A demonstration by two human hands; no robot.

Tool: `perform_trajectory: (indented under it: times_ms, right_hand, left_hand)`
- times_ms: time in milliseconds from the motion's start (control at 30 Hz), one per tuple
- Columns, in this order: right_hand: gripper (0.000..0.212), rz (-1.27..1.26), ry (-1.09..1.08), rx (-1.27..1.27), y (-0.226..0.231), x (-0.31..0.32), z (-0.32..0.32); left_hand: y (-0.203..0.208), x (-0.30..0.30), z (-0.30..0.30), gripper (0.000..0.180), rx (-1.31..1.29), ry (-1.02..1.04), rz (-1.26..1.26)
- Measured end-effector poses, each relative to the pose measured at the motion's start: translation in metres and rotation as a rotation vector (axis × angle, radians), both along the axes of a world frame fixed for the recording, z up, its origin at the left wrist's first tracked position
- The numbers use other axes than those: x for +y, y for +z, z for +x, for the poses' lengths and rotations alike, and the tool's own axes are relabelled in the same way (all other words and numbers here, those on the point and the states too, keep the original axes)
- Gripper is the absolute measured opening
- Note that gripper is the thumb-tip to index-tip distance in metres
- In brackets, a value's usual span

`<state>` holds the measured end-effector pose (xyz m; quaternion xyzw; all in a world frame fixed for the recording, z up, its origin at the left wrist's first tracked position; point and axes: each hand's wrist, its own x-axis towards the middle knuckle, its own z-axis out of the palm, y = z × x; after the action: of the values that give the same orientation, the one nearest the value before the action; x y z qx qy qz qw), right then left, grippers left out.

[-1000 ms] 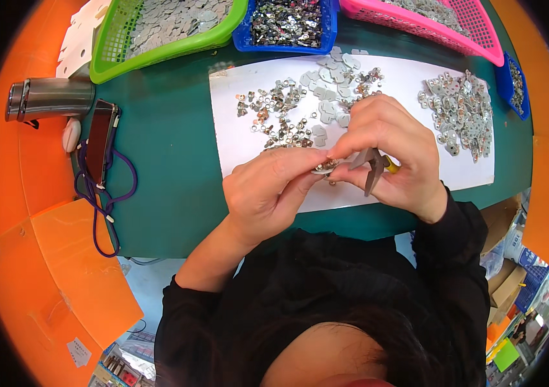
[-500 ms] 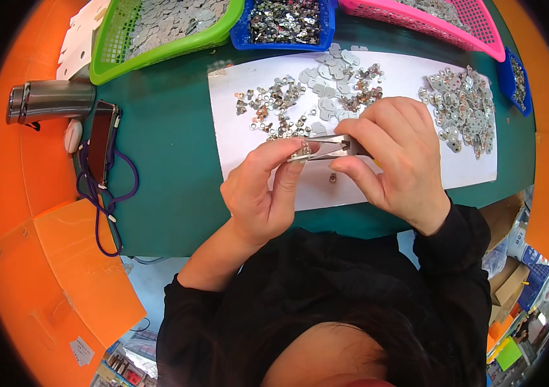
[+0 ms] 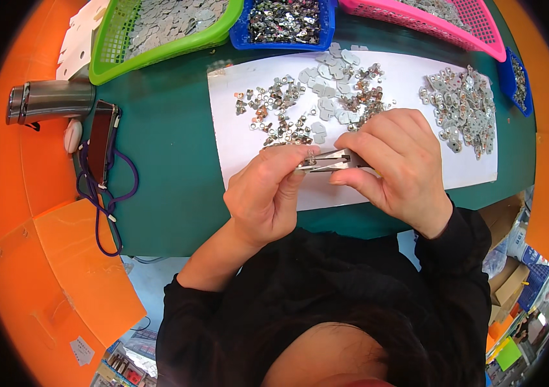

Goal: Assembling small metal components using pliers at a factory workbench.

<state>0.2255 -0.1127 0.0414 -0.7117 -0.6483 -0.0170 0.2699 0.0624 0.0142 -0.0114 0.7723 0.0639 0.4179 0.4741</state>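
A small metal piece is pinched between the thumb and forefinger of my left hand. My right hand is closed around a pair of pliers, whose handles are mostly hidden in the palm. The plier jaws point left and reach the metal piece at my left fingertips. Beneath and beyond both hands lies a white sheet. It carries small ring-ended metal fittings, flat grey plates and, at the right, a heap of joined metal parts.
Along the far edge stand a green basket, a blue bin and a pink basket, all holding metal parts. A smaller blue bin is at the right. A steel flask and a phone with a purple cord lie left on the green table.
Both hands have shifted slightly nearer to me, and the plier jaws and metal piece have moved with them. A loose fitting on the near part of the sheet no longer shows.
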Motion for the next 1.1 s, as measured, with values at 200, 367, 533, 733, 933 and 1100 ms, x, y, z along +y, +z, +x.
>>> perform_trajectory:
  times_ms: [200, 367, 533, 733, 933, 1100]
  right_hand:
    - [0.04, 0.01, -0.01, 0.02, -0.003, -0.001, -0.001]
    - [0.039, 0.004, -0.005, 0.102, -0.007, -0.001, -0.005]
    - [0.038, -0.035, 0.04, 0.13, -0.003, -0.003, -0.003]
    - [0.036, -0.041, 0.043, 0.126, -0.004, -0.004, -0.003]
    - [0.029, -0.128, 0.056, 0.136, 0.005, -0.006, -0.001]
    - [0.032, -0.579, 0.146, 0.905, 0.031, -0.003, 0.013]
  left_hand:
    - [-0.001, -0.001, -0.001, 0.016, 0.007, -0.003, 0.01]
    - [0.0, -0.001, -0.001, 0.014, 0.0, -0.004, -0.002]
    - [0.006, 0.0, -0.005, 0.009, 0.04, -0.004, 0.069]
    - [0.004, -0.001, -0.001, 0.006, 0.027, -0.048, -0.044]
    - [0.007, -0.001, -0.006, 0.005, 0.122, 0.029, 0.019]
    - [0.002, 0.004, -0.005, 0.005, 0.104, 0.013, 0.098]
